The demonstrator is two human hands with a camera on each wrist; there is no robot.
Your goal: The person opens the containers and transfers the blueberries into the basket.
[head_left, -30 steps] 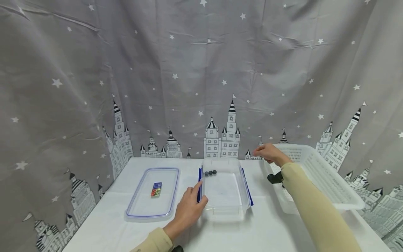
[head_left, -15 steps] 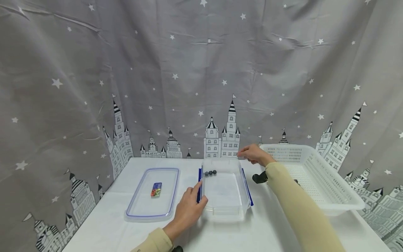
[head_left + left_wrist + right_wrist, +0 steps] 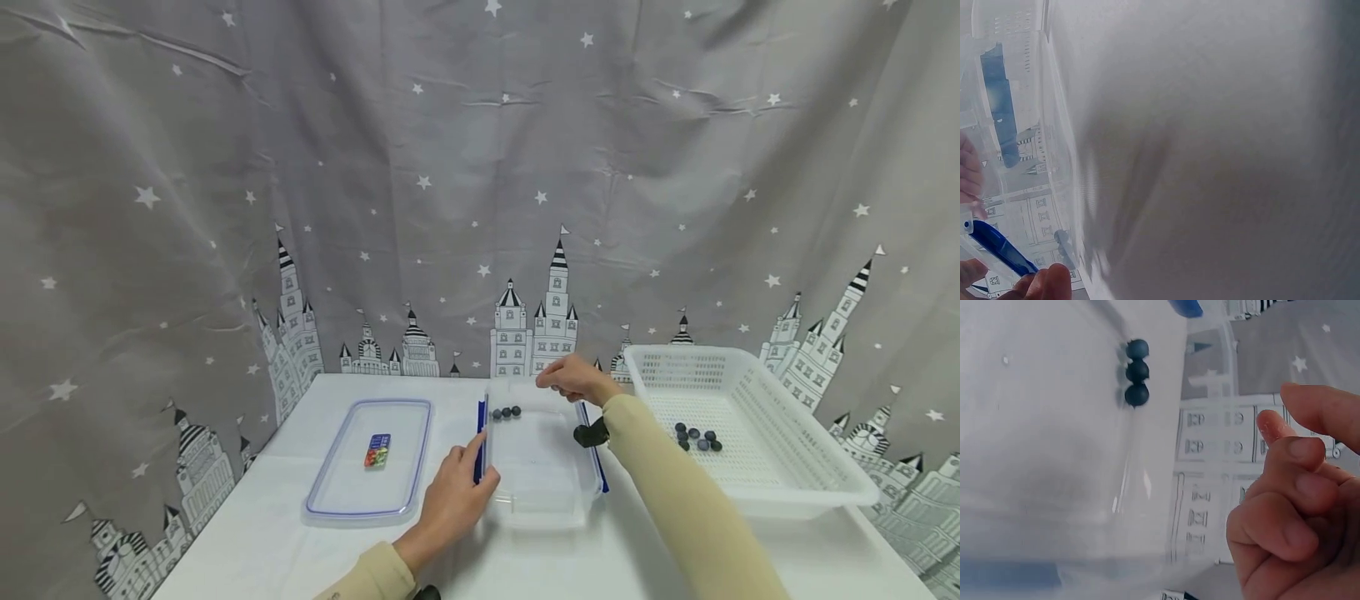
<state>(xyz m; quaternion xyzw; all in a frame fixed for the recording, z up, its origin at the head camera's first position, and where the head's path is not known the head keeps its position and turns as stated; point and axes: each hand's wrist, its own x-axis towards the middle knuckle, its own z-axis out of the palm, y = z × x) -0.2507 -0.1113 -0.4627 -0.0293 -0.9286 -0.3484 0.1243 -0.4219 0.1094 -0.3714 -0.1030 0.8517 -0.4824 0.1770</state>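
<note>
A clear food storage box (image 3: 525, 500) with blue side latches stands mid-table. Three blueberries (image 3: 506, 413) lie in a row at its back left; the right wrist view shows these blueberries (image 3: 1137, 370) close up. My left hand (image 3: 453, 496) grips the box's left side by its blue latch (image 3: 1000, 247). Over the box's back edge is my right hand (image 3: 573, 379), fingers curled and thumb near the index fingertip. In the right wrist view no item shows in the right hand (image 3: 1294, 494); whether something small is hidden there, I cannot tell.
On the right, a white slotted basket (image 3: 802, 442) holds several blueberries (image 3: 694, 433). The box's blue-edged lid (image 3: 337, 496) lies at left, with a small colourful pack (image 3: 377, 450) on it. A grey castle-print curtain (image 3: 420, 233) hangs behind the white table (image 3: 255, 533).
My right hand has moved left from above the basket to the box's back edge, uncovering the blueberries in the basket. The left hand stays on the box.
</note>
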